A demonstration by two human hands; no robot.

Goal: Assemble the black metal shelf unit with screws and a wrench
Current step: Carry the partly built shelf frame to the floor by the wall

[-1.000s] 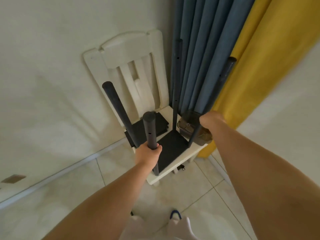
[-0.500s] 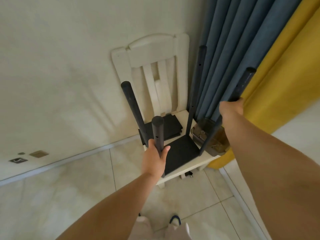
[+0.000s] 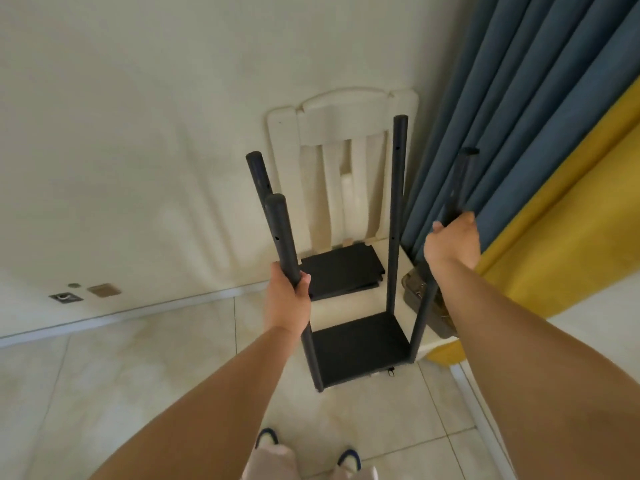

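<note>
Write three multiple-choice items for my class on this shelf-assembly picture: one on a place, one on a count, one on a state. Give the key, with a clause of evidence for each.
1. Where do the spare black shelf panels lie?
A. On the white chair's seat
B. On the floor tiles
C. Across the person's shoes

2. How many black posts rise from the shelf unit?
A. Two
B. Three
C. Four

3. What is the left hand doing?
A. Resting flat on the wall
B. Gripping the near left post
C. Hanging free and holding nothing

Key:
1 A, the panels sit stacked on the seat below the chair's slatted back.
2 C, one post stands at each corner of the bottom panel.
3 B, its fingers curl round that post, while the right hand grips the near right post.
</note>
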